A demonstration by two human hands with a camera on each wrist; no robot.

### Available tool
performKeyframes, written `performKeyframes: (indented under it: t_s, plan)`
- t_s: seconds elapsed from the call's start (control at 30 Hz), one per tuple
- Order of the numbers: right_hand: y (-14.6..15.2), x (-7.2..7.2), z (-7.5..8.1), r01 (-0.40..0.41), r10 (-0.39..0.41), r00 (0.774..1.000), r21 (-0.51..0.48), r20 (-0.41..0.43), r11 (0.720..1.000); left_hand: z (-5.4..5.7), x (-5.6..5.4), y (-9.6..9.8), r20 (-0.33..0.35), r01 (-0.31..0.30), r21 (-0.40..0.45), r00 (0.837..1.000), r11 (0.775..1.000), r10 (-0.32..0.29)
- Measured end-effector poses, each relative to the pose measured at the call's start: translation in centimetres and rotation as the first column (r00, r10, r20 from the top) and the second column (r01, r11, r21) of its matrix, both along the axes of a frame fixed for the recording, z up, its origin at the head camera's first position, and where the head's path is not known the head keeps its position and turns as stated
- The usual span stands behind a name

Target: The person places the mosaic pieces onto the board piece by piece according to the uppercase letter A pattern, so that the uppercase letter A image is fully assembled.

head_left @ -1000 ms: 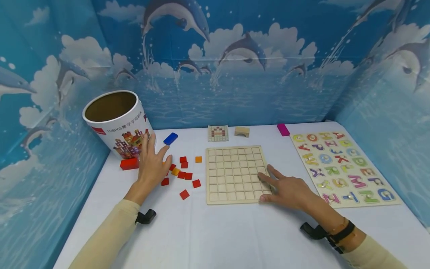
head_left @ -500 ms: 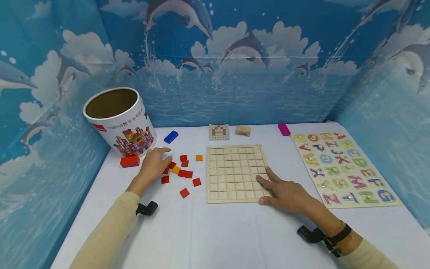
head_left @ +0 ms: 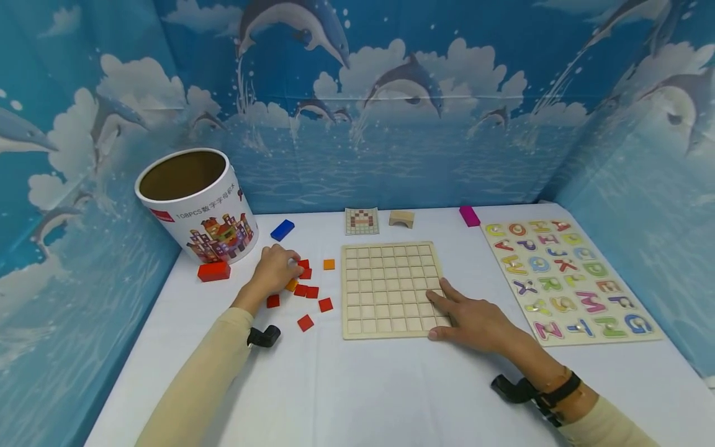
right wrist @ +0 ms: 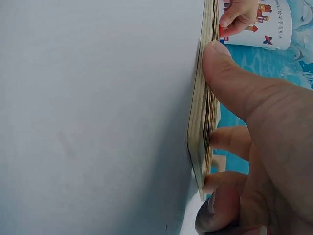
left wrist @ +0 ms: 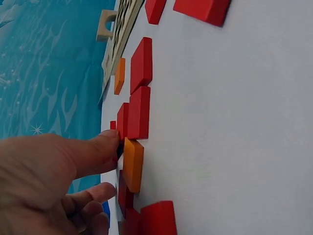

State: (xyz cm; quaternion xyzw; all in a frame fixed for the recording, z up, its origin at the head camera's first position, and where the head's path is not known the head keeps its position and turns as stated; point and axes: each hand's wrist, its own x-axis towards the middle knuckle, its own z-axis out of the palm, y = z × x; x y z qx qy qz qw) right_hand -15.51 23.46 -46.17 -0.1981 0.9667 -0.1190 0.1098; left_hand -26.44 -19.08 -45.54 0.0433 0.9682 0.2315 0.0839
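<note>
My left hand is down among small square red and orange tiles on the left of the table, its thumb and index finger pinching a red tile at the back of the group. In the left wrist view the thumb hides the index finger, and the other fingers are curled. Beside the thumb lies an orange tile. My right hand rests spread on the right edge of a wooden grid board. Its thumb lies along the board's near edge, with fingertips on the grid.
A large white tub stands at the back left, a red block before it and a blue block beside it. Behind the board are a small pattern card, a wooden arch and a magenta block. A letter puzzle board lies right.
My left hand has come down from in front of the tub and moved right to the red tiles, its fingers closing. The right hand has stayed on the grid board.
</note>
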Motion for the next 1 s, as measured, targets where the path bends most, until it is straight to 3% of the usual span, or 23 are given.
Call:
performKeyframes:
  t_s: [0.27,0.43,0.77,1.0]
  plan:
    - [0.0,-0.1,0.0,-0.009,0.009,1.000,0.007,-0.015,1.000,-0.3,-0.1,0.3,-0.026,-0.008,0.050,1.000,0.999,0.009]
    - [0.2,-0.1,0.0,-0.010,0.010,1.000,0.000,-0.011,1.000,-0.1,-0.4,1.5,-0.062,0.005,0.139,0.998,0.990,0.004]
    - [0.3,-0.1,-0.2,-0.020,0.019,1.000,-0.011,-0.021,1.000,0.9,-2.7,9.4,-0.126,0.186,0.225,0.979,0.956,-0.161]
    - [0.0,0.2,-0.1,0.009,-0.009,1.000,-0.011,0.013,1.000,0.0,-3.3,14.6,-0.140,0.237,0.227,0.968,0.945,-0.209]
